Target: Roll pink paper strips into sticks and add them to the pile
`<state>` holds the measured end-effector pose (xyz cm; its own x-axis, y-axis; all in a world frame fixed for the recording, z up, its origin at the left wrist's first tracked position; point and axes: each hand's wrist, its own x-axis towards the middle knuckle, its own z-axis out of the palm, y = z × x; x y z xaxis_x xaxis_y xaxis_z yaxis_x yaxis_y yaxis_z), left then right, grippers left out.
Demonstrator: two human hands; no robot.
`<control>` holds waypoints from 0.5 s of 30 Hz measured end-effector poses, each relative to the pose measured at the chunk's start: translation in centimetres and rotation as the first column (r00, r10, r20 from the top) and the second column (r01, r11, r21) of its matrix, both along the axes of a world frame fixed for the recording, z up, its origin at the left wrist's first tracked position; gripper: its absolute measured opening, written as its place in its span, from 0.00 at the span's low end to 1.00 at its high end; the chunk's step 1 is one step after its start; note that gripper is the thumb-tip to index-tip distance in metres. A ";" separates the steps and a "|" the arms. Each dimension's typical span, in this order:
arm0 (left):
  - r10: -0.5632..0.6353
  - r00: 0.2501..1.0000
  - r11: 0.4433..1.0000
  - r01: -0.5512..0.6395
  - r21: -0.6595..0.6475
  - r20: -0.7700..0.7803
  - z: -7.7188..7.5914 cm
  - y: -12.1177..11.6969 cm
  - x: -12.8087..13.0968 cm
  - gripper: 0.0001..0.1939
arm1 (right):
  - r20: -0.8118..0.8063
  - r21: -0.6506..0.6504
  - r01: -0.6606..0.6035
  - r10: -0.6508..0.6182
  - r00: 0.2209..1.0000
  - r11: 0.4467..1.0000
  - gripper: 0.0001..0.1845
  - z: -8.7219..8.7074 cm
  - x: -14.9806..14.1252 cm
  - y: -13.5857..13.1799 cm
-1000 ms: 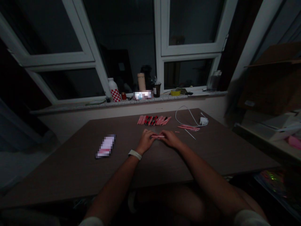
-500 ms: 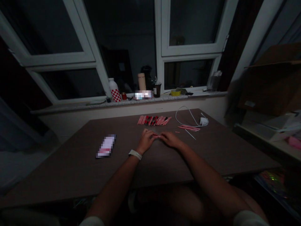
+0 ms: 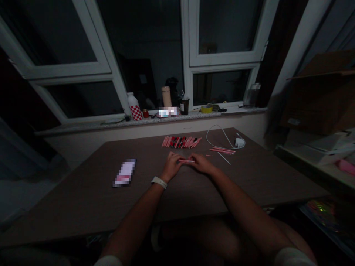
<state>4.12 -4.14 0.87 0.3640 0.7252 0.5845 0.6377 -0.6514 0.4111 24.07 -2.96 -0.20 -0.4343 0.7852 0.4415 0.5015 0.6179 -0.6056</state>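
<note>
My left hand (image 3: pixel 172 166) and my right hand (image 3: pixel 201 164) meet near the middle of a dark brown table (image 3: pixel 83 199). Between their fingertips they hold a short pink-and-white drinking straw (image 3: pixel 186 160) level. Just beyond my hands lies a tight row of cut pink and red straw pieces (image 3: pixel 181 142). To the right lie several loose pink straws (image 3: pixel 222 150) and a thin white stick (image 3: pixel 224 158). A white charger (image 3: pixel 239 142) with its coiled cable (image 3: pixel 219 136) sits behind them.
A flat oblong item (image 3: pixel 124 172), blurred, lies on the table's left. A stone windowsill (image 3: pixel 194 116) holds a checked bottle (image 3: pixel 134 106), a tan flask (image 3: pixel 166 96), a dark cup (image 3: pixel 184 106) and a tape roll (image 3: pixel 206 109). Cardboard boxes (image 3: pixel 318 99) stand at right.
My hands have eased slightly apart since half a second ago, showing more of the straw between them, much as it looked one second ago.
</note>
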 end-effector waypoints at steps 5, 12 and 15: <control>-0.007 1.000 1.000 0.007 0.019 0.005 0.1 0.0 0.0 0.07 | 0.055 0.000 -0.035 0.035 0.998 0.999 0.18 0.0 0.0 0.0; 0.002 1.000 0.999 -0.001 0.033 -0.002 0.0 0.1 0.0 0.06 | 0.085 -0.024 -0.029 0.031 0.996 0.999 0.20 -0.2 0.0 0.2; 0.011 1.000 0.999 -0.010 0.033 -0.012 -0.1 0.2 0.0 0.06 | 0.061 -0.013 -0.002 0.003 0.998 1.000 0.16 -0.3 0.0 0.2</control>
